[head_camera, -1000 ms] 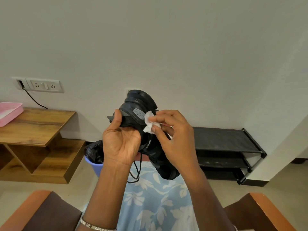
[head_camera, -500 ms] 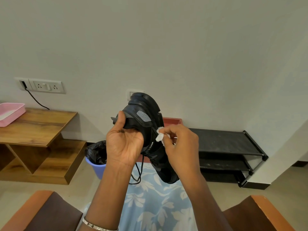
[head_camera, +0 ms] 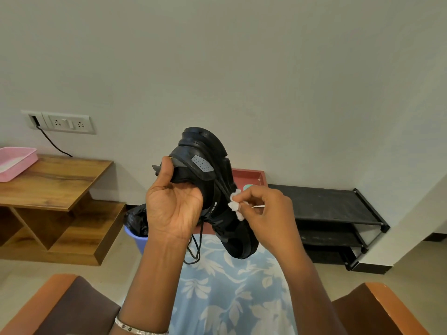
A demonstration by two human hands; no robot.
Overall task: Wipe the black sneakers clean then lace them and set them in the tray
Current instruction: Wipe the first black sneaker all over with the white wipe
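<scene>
Mid-frame, my left hand (head_camera: 174, 209) grips the black sneaker (head_camera: 205, 165) by its heel, seemingly light and stiff there, toe hanging down; my right hand (head_camera: 268, 213) pinches a soft tissue wad (head_camera: 235, 205) against its side.

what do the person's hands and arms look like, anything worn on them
The left hand and right hand are bare: no gloves, and no rings that I can see. The left forearm and right forearm are bare too, with no sleeves in view. A thin silver-coloured bracelet circles the left wrist; the right wrist shows nothing worn.
</scene>
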